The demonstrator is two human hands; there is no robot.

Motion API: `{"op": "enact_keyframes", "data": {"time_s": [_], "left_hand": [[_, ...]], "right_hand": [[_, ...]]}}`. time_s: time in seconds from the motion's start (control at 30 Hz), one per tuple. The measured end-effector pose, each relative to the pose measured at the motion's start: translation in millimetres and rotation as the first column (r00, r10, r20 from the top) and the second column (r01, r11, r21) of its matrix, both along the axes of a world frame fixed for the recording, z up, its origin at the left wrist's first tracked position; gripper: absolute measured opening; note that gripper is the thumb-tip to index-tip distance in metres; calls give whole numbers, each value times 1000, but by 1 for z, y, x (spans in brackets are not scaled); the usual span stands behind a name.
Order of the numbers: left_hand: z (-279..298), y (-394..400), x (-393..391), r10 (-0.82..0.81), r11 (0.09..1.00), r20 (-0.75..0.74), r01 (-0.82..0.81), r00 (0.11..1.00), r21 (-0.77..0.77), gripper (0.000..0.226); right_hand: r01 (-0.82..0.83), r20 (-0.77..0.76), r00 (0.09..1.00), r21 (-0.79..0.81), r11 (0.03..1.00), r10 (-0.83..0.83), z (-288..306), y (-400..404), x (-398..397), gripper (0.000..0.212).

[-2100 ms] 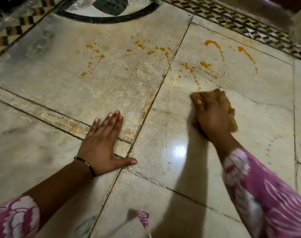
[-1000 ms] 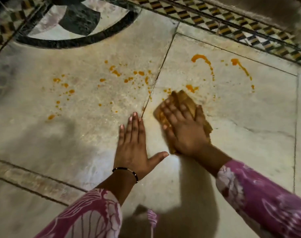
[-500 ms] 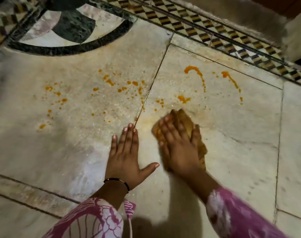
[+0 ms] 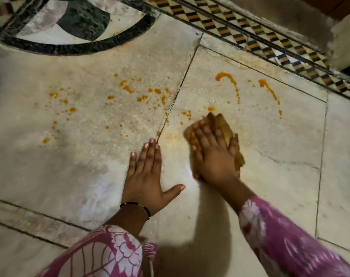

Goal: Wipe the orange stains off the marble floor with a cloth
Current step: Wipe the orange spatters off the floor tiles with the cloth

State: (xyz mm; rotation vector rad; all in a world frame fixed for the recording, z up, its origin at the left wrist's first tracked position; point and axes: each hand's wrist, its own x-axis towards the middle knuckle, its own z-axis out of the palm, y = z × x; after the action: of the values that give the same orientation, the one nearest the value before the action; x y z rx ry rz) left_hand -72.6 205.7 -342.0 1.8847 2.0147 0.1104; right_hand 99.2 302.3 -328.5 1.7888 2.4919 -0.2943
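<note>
Cloth (image 4: 222, 124), ochre and crumpled, lying on the marble floor (image 4: 280, 176) beneath the right hand (image 4: 214, 158), whose fingers (image 4: 202, 134) are straight, slightly apart, and press it down. Orange stains (image 4: 223, 75) lie just beyond the cloth and spatter the slab to its left. Left hand (image 4: 144, 176) rests flat beside it, fingers together, thumb splayed; a dark bracelet (image 4: 135, 205) circles the wrist.

We see through a single wide-angle camera worn on the head, tilted forward and steeply down at the marble floor (image 4: 80, 166). It sits close: both forearms enter from the bottom edge, with the left hand (image 4: 145, 176) at 7 o'clock and the right hand (image 4: 214, 158) at 4 o'clock of centre. The checkered border (image 4: 270, 43) crosses at 1 o'clock and the dark inlaid arc (image 4: 102, 47) lies at 11 o'clock.
</note>
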Motion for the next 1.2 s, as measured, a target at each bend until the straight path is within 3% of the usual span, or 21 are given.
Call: {"op": "enact_keyframes", "data": {"time_s": [0.1,0.2,0.27,0.33,0.47,0.53,0.6,0.7,0.8,0.87,0.93,1.03,1.1,1.2], "left_hand": [[1,-1,-1,3,1000,10,-3,1000,-5,110],[0,-1,0,11,1000,11,-11,1000,8,110],[0,-1,1,8,1000,3,-8,1000,11,110],[-2,-1,1,13,1000,-7,-13,1000,21,110],[-2,-1,1,5,1000,-10,-5,1000,27,111],[-1,-1,1,8,1000,-6,-8,1000,27,111],[-1,-1,0,9,999,7,-9,1000,34,111],[-2,-1,0,16,999,22,-17,1000,38,110],[-2,-1,1,14,999,4,-14,1000,36,110],[-1,-1,1,18,999,-5,-18,1000,34,110],[-1,-1,1,11,1000,-9,-11,1000,24,110],[0,0,1,8,1000,-11,-8,1000,22,110],[-2,0,1,7,1000,-7,-7,1000,24,109],[-3,0,1,5,999,-8,-4,1000,42,109]], "right_hand": [[-94,54,994,-40,995,96,6,-56,43,56],[98,82,992,-72,993,-92,7,-33,77,57],[231,45,972,-36,972,-230,8,15,64,56],[262,5,965,-18,965,-262,2,64,26,55],[6,-28,1000,0,1000,-6,-5,64,-46,54],[-162,7,987,20,987,162,-1,20,-34,54],[-227,37,973,-5,974,228,4,-22,7,55],[-62,74,995,-51,997,66,9,-13,56,58],[130,15,991,-16,991,-130,2,51,31,56],[109,-19,994,-17,994,-109,-2,74,-14,53],[-33,-49,998,-7,999,33,-3,56,-45,53],[-247,25,969,7,969,247,2,-11,-21,54],[-239,88,966,-38,970,242,5,-32,22,56],[-75,89,993,-69,995,81,8,-2,47,57]]}}
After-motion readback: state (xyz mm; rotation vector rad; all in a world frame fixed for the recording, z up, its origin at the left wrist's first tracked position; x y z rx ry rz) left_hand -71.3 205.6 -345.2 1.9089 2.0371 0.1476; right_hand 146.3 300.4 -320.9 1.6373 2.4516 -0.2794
